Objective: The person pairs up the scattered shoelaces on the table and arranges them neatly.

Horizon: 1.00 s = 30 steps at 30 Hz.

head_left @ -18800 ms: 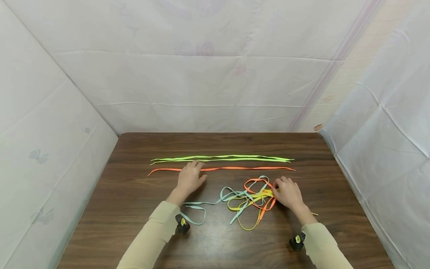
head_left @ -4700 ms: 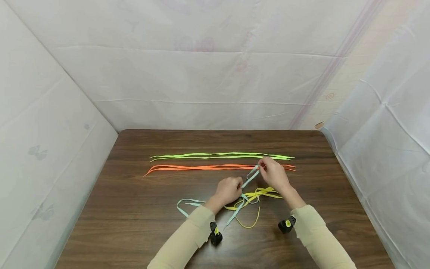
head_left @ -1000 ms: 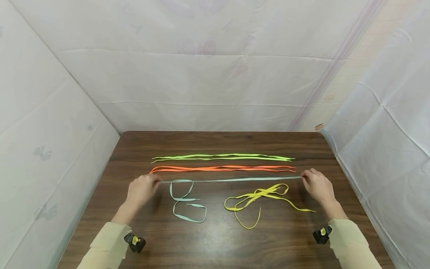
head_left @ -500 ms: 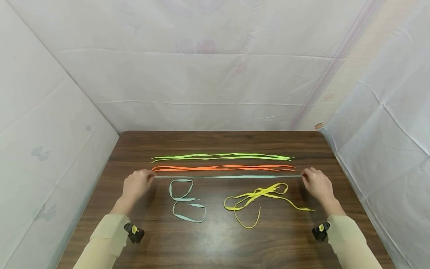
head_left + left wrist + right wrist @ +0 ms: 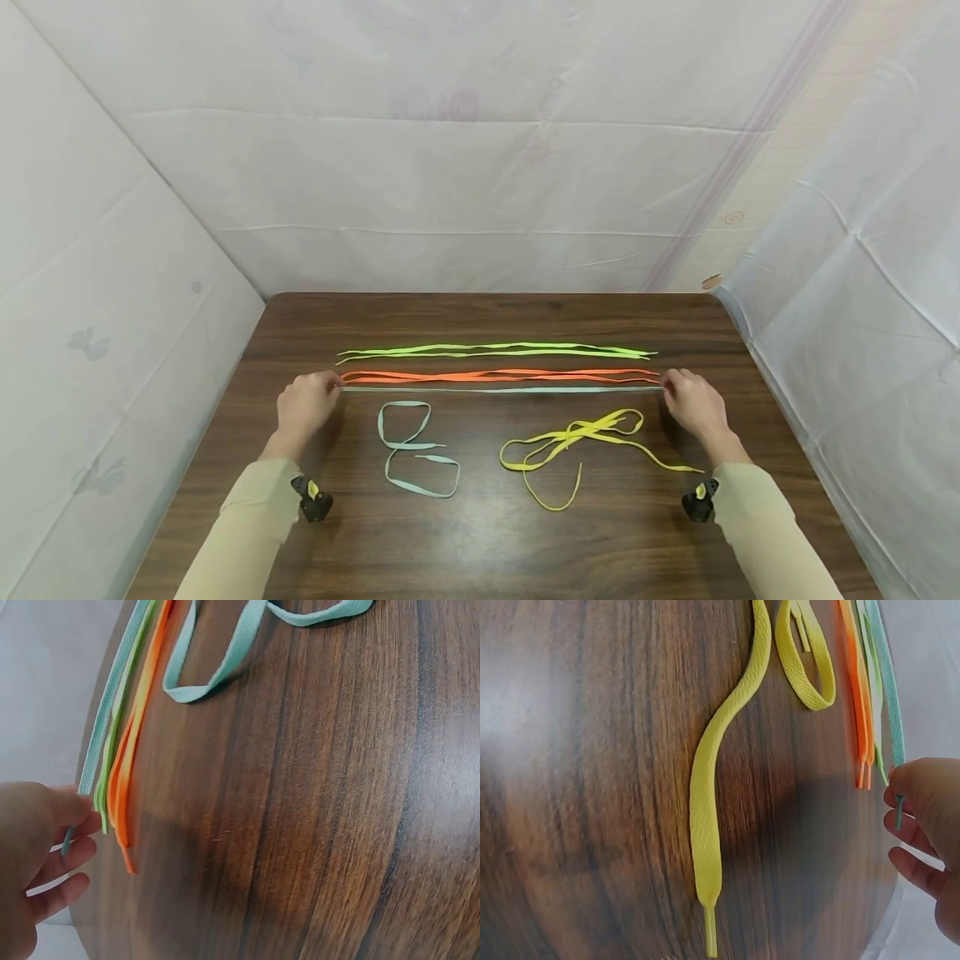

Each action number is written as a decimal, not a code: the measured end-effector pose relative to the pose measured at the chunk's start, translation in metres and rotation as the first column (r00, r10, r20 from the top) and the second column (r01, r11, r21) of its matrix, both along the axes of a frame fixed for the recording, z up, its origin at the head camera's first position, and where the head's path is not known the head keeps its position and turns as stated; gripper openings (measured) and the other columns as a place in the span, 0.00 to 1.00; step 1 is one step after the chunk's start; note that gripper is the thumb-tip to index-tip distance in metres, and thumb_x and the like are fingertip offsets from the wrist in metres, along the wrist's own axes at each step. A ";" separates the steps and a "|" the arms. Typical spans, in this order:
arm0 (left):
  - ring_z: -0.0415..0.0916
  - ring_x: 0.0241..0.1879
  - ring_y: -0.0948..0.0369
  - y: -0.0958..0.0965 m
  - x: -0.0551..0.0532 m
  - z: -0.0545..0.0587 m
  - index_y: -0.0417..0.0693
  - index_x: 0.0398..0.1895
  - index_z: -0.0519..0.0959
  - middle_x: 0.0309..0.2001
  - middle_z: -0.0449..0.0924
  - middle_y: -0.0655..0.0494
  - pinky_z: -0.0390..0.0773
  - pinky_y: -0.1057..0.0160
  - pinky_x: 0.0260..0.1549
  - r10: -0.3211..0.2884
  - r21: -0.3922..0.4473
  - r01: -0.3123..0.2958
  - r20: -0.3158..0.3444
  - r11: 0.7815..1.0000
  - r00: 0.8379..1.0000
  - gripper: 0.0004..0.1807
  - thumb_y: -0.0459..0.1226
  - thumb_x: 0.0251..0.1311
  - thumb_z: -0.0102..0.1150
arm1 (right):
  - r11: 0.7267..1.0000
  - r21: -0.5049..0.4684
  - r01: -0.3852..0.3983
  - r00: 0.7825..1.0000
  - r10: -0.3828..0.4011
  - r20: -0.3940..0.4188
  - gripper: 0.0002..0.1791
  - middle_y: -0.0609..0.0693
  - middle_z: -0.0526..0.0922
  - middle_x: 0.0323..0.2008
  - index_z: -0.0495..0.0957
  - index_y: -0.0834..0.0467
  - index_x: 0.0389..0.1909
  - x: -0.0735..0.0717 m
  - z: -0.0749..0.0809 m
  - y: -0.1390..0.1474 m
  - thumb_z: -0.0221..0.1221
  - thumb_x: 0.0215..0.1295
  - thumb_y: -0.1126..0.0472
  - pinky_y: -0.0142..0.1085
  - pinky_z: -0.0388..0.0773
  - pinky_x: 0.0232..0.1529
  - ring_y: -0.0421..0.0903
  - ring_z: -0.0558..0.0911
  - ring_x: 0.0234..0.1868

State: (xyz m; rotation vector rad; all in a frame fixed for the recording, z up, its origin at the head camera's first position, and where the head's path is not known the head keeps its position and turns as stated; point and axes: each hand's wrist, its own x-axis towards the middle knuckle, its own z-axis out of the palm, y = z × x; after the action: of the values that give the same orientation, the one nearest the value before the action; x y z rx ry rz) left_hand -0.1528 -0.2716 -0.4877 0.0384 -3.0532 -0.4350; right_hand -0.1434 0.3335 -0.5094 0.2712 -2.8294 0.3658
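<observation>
My left hand (image 5: 306,410) and right hand (image 5: 697,408) pinch opposite ends of a light blue shoelace (image 5: 525,390), drawn straight between them just in front of the orange shoelaces (image 5: 450,377). Both wrist views show it raised off the table, its tips poking past the left fingers (image 5: 71,802) and right fingers (image 5: 911,780). A second light blue shoelace (image 5: 405,447) lies in loose bends nearer the front. To its right is a loosely looped yellow shoelace (image 5: 570,433), whose end (image 5: 705,847) points toward the right hand's side.
Two lime green shoelaces (image 5: 487,346) run side by side across the table, behind the orange pair. The brown wood-grain table (image 5: 480,542) meets white sheeting (image 5: 480,183) at the back and sides.
The earlier tangle has come apart, and a second orange shoelace now lies along the first. Over the last second both hands moved the taut light blue shoelace back toward the orange pair.
</observation>
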 end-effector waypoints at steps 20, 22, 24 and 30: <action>0.75 0.23 0.51 -0.008 -0.002 -0.018 0.45 0.30 0.78 0.29 0.80 0.48 0.70 0.52 0.18 0.112 0.009 -0.113 0.083 0.994 0.990 0.05 0.38 0.55 0.59 | 1.000 0.010 0.020 0.984 -0.021 0.180 0.03 0.51 0.74 0.23 0.75 0.60 0.31 -0.008 -0.010 -0.013 0.59 0.55 0.68 0.43 0.69 0.22 0.46 0.72 0.21; 0.75 0.23 0.51 -0.009 -0.002 -0.019 0.46 0.29 0.78 0.28 0.80 0.48 0.69 0.52 0.17 0.112 0.010 -0.113 0.087 0.994 0.990 0.05 0.39 0.56 0.59 | 1.000 0.014 0.019 0.982 -0.022 0.188 0.03 0.51 0.73 0.23 0.74 0.60 0.31 -0.008 -0.011 -0.014 0.59 0.55 0.67 0.43 0.69 0.21 0.46 0.72 0.21; 0.75 0.23 0.50 -0.010 -0.002 -0.020 0.46 0.28 0.77 0.28 0.80 0.48 0.69 0.52 0.17 0.112 0.009 -0.113 0.083 0.994 0.990 0.06 0.39 0.56 0.59 | 1.000 0.015 0.019 0.981 -0.021 0.194 0.03 0.51 0.72 0.23 0.74 0.60 0.30 -0.007 -0.012 -0.014 0.59 0.55 0.67 0.42 0.68 0.20 0.46 0.71 0.21; 0.75 0.23 0.50 -0.011 -0.002 -0.024 0.48 0.27 0.77 0.28 0.79 0.48 0.69 0.53 0.17 0.106 0.010 -0.108 0.096 0.994 0.990 0.05 0.39 0.55 0.58 | 1.000 0.017 0.015 0.985 -0.018 0.172 0.03 0.51 0.72 0.22 0.74 0.60 0.29 -0.007 -0.016 -0.017 0.60 0.55 0.68 0.40 0.67 0.20 0.46 0.70 0.21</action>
State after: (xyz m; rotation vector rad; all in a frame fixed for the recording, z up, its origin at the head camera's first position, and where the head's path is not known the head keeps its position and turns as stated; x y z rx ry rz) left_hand -0.1545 -0.2831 -0.5121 0.2295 -3.1219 -0.4624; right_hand -0.1508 0.3165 -0.5250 0.2290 -3.0035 0.3808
